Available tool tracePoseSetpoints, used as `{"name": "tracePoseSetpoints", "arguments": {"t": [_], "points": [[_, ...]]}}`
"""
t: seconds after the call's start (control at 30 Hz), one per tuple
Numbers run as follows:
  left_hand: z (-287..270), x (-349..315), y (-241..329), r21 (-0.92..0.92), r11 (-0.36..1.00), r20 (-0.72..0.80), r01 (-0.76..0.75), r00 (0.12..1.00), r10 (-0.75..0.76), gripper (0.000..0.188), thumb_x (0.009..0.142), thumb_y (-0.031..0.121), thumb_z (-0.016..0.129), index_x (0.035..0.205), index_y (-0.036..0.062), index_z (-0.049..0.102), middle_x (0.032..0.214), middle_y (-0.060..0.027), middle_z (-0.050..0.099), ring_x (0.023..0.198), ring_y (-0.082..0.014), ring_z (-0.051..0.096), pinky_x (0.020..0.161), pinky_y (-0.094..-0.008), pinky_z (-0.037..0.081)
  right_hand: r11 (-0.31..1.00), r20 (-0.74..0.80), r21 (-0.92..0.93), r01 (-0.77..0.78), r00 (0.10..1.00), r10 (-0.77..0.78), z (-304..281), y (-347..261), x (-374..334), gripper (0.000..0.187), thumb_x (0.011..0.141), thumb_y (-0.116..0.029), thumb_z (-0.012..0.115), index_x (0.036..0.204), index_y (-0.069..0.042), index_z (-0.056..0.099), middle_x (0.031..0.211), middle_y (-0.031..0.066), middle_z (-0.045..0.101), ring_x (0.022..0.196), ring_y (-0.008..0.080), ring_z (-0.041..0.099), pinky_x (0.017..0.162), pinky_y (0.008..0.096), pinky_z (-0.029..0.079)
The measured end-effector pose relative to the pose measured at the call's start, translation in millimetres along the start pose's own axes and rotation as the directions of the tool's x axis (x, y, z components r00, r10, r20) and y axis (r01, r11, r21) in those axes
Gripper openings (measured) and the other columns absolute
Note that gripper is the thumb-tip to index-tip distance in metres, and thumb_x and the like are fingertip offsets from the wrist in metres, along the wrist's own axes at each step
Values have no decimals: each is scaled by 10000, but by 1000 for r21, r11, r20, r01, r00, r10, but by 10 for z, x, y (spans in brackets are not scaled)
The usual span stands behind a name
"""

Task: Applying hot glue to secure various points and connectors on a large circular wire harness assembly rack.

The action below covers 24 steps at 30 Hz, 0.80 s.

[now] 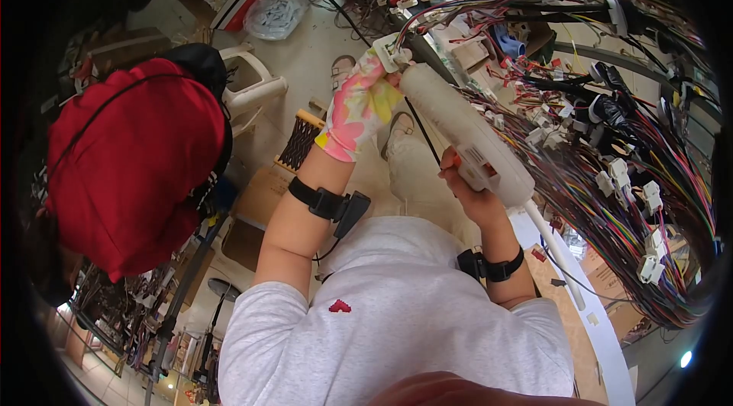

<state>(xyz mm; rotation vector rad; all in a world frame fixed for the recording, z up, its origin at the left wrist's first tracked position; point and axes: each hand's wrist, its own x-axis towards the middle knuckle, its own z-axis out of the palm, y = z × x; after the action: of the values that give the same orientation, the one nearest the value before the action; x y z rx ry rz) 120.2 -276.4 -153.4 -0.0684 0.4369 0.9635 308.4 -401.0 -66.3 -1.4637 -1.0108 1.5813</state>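
In the head view, your right hand [472, 194] is wrapped around the handle of the white gun [462, 120], fingers closed by its orange trigger [463, 162]. The gun slants up and to the left in front of you, its tip close to your left hand [372, 93]; a pale rod [556, 247] sticks out of its back end. Your left hand, in a floral glove [345, 125], pinches a white connector [391, 53] just beyond the tip; exactly how the fingertips sit is hidden, and you cannot tell whether tip and connector touch.

To work well here, hold the connector steady, keep your gloved fingers out of the tip's line, and squeeze gently and evenly. Mind the bundled wires [603, 196] on your right, near the gun and rod, so that neither snags.
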Motion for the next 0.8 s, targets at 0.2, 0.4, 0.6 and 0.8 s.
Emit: {"name": "tracePoseSetpoints", "arguments": {"t": [0.2, 0.4, 0.6, 0.8], "points": [[46, 3, -7, 0, 1000, 9, -13, 1000, 13, 460, 915, 171, 539, 1338, 29, 431, 1226, -115, 557, 1114, -242, 547, 981, -370, 435, 999, -11, 29, -43, 999, 43, 1, -20, 4, 301, 816, 37, 561, 1099, -54, 510, 909, 39, 537, 832, 134, 533, 759, 301, 496], [78, 28, -28, 124, 990, -21, -65, 997, 68, 466, 936, 220, 567, 1346, 41, 437, 1188, -93, 588, 1068, -190, 577, 914, -317, 470, 1000, -5, 0, -21, 1000, 21, -11, -10, 20, 329, 799, 67, 541, 1104, -51, 508, 911, 41, 538, 823, 133, 533, 742, 295, 500], [-58, 55, -29, 224, 971, 58, -86, 996, 74, 397, 971, 190, 462, 1352, 88, 420, 1264, -54, 517, 1166, -189, 504, 1012, -334, 405, 999, -5, -48, 25, 1000, -25, -15, -30, 46, 355, 779, 85, 540, 1110, -41, 509, 873, 44, 542, 789, 139, 539, 715, 295, 503], [92, 53, -40, 220, 971, -53, -92, 993, 106, 456, 918, 228, 606, 1323, 63, 475, 1061, -7, 590, 902, -107, 550, 809, -264, 465, 999, -42, -47, 4, 999, -6, -16, -2, 28, 361, 772, 80, 555, 1111, -35, 508, 883, 52, 558, 791, 147, 547, 707, 295, 499]]}}
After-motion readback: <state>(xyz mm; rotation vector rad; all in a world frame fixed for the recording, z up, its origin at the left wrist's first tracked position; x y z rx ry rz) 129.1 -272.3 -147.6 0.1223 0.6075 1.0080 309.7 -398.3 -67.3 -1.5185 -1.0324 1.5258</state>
